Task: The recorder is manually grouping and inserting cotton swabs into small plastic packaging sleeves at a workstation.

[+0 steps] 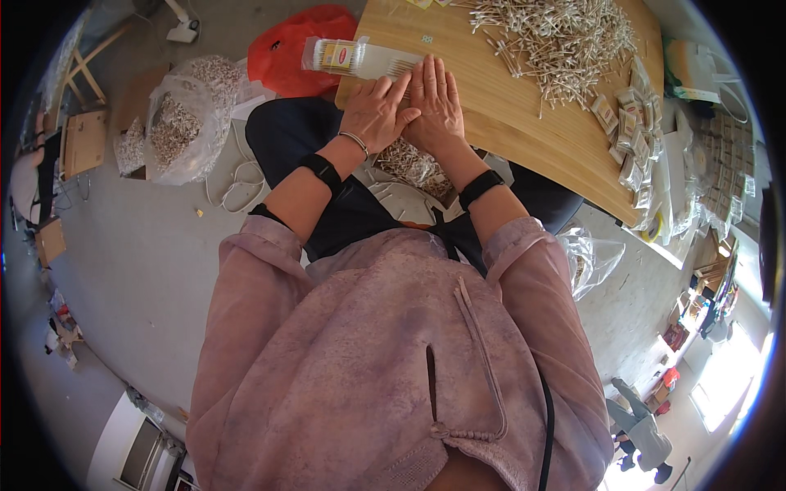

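My left hand (375, 113) and my right hand (435, 102) lie side by side at the table's near left edge, fingers stretched out and palms down. Under and just beyond their fingertips shows a row of cotton swabs (399, 65) on a pale flat strip; the hands hide the rest of it. To the left of the fingers lies a clear packet of cotton swabs (339, 56) with a yellow and red label, jutting over a red plastic bag. A large loose heap of cotton swabs (565, 41) spreads across the far part of the wooden table (508, 127).
Filled small packets (632, 131) are stacked along the table's right edge. Below my hands sits a container of loose swabs (412, 166). A red bag (282, 49) and big clear bags of swabs (187, 123) stand to the left. Other people are in the background.
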A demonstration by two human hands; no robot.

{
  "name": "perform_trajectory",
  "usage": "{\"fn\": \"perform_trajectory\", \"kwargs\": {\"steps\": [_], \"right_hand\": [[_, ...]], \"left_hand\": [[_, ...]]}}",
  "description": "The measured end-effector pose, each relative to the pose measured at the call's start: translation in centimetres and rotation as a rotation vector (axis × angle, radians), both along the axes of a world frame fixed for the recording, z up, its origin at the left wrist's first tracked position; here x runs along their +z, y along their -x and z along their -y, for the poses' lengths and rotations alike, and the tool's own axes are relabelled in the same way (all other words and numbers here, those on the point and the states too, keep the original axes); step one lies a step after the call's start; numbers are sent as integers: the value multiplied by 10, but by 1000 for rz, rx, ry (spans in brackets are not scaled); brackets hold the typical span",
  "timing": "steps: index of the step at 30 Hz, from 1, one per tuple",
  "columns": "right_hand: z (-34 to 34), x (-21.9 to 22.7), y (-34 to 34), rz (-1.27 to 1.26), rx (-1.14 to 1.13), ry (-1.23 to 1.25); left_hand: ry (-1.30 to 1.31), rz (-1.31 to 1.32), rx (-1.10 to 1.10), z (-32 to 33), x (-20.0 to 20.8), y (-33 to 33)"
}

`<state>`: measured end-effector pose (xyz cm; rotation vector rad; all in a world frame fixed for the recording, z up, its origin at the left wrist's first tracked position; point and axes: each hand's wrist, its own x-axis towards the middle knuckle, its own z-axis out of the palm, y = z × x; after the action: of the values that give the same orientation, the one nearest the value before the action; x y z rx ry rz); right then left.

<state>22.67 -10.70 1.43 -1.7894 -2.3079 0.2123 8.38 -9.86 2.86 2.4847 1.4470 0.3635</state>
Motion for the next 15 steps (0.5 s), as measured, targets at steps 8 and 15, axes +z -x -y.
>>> {"fn": "perform_trajectory", "kwargs": {"steps": [8, 15], "right_hand": [[0, -1, 0, 31, -5, -13], [-1, 1, 0, 36, -7, 9]], "left_hand": [[-38, -1, -13, 0, -1, -1], [-48, -14, -14, 0, -2, -1]]}}
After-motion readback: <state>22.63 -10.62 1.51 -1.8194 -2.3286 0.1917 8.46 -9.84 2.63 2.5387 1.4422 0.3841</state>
